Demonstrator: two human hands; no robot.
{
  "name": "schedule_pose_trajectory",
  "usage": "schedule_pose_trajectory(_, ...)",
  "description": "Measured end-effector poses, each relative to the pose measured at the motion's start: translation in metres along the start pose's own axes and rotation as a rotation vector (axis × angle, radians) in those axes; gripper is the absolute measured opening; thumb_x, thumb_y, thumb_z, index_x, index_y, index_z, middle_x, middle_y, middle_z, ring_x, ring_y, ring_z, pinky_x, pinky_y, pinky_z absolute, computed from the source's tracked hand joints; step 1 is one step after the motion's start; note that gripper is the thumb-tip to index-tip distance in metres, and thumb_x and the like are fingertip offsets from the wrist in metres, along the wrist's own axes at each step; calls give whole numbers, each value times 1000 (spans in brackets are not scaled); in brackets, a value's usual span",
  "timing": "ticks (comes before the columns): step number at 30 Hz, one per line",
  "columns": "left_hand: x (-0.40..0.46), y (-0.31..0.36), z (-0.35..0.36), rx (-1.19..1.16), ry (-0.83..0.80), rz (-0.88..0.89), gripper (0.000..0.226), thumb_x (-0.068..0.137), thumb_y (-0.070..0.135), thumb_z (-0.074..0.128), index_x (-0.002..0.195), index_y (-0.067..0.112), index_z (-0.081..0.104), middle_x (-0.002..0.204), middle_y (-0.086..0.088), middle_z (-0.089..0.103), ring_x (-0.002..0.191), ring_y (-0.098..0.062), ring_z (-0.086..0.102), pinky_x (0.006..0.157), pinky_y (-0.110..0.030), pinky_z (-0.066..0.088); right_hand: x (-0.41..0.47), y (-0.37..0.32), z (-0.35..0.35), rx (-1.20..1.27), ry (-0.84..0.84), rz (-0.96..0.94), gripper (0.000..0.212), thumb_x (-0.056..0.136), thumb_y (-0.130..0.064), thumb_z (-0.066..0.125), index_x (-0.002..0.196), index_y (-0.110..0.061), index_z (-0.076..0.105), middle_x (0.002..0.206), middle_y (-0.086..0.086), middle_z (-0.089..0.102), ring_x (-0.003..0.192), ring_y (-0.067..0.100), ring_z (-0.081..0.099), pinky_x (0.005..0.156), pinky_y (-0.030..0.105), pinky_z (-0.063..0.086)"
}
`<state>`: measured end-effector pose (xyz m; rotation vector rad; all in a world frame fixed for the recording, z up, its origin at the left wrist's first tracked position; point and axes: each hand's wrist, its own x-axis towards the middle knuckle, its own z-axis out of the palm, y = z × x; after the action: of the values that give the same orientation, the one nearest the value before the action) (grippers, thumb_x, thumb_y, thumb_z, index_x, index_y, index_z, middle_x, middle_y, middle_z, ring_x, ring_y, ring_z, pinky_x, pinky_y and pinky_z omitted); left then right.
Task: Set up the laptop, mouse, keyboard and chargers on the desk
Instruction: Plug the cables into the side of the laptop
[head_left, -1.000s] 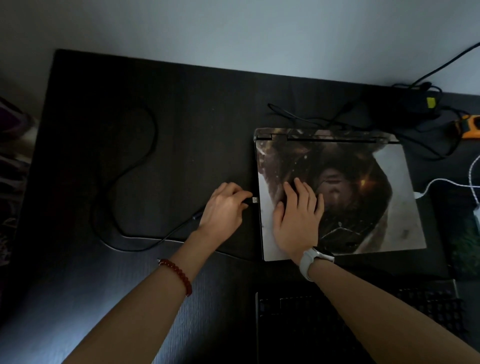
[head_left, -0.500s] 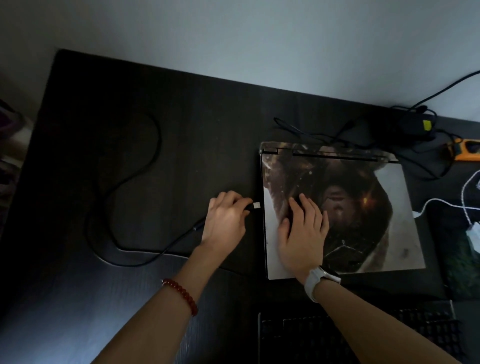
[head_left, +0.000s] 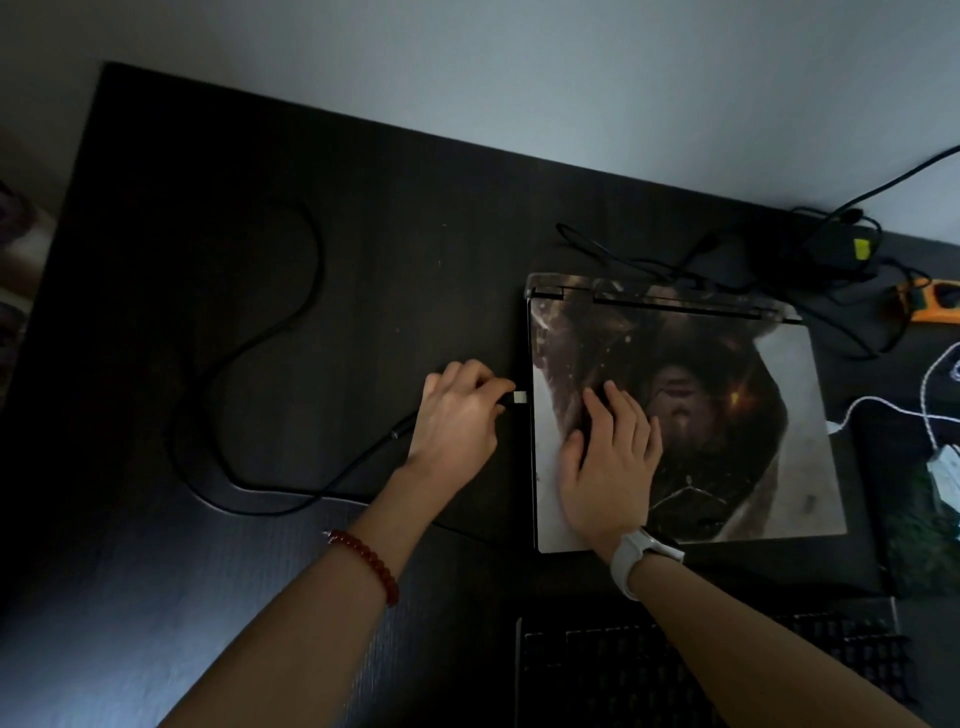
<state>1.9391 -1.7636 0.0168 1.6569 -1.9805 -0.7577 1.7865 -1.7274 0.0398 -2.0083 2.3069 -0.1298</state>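
Black wood-grain table (head_left: 260, 597), dim light, pale wall behind its far edge. Closed laptop (head_left: 779, 441) lies flat right of centre, lid covered by a printed picture skin in dark brown and off-white; hinge edge faces the wall.

Left hand (head_left: 457, 421) sits just left of the laptop's left edge, grip pinching the dark plug end of a black cable (head_left: 249, 353). A small pale connector tip (head_left: 519, 397) sticks out past the fingertips and is at the laptop's side — whether it touches the port cannot be told. From the hand the cable runs left and loops widely across the table's left half, curving far and back near. Red bead bracelet (head_left: 366, 561) on the left wrist.

Right hand (head_left: 608, 457) lies palm-down on the near-left part of the lid, fingers straight and close together, pressing flat. White watch (head_left: 641, 558) on that wrist.

Dark keyboard (head_left: 597, 670) at the near edge, below the laptop, partly under the right forearm; keys hard to make out.

Far right: black power brick (head_left: 831, 249) with a yellow label, tangled black leads around it, one running up the wall. Orange power strip (head_left: 930, 301) at the right edge. White cable (head_left: 883, 408) snakes in from the right toward the laptop's right side. Dark patterned mat (head_left: 919, 545) near right — detail unclear.
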Motion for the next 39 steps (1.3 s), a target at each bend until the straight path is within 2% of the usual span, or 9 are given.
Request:
schedule_pose_trajectory(13,8,-4,1,37,-34,41,32,83,6,60,114,14,64,106,-10,59,98,-27,51,80,-34,32,2,2,2,-4,0,-8,54,84,-33,30,127,-8,52,138,15,47,131,33,40,111,55,22)
schedule_pose_trajectory(22,6,-3,2,20,-20,34,33,80,2,61,111,13,65,103,-11,60,96,-30,53,80,-39,37,2,4,2,4,12,-12,53,84,-33,31,125,-7,53,137,16,48,130,35,41,110,56,23)
schedule_pose_trajectory(30,0,-3,7,80,-119,71,42,84,10,53,126,18,54,108,-8,51,102,-24,44,86,-33,24,3,4,4,-1,15,-14,52,84,-32,32,125,-8,53,138,16,48,130,34,41,110,56,23)
schedule_pose_trajectory(39,-29,3,14,64,-65,76,42,81,7,56,122,14,58,97,-8,54,95,-27,51,94,-33,24,4,7,7,10,34,-27,51,84,-32,34,124,-8,53,136,16,49,128,34,42,109,57,24)
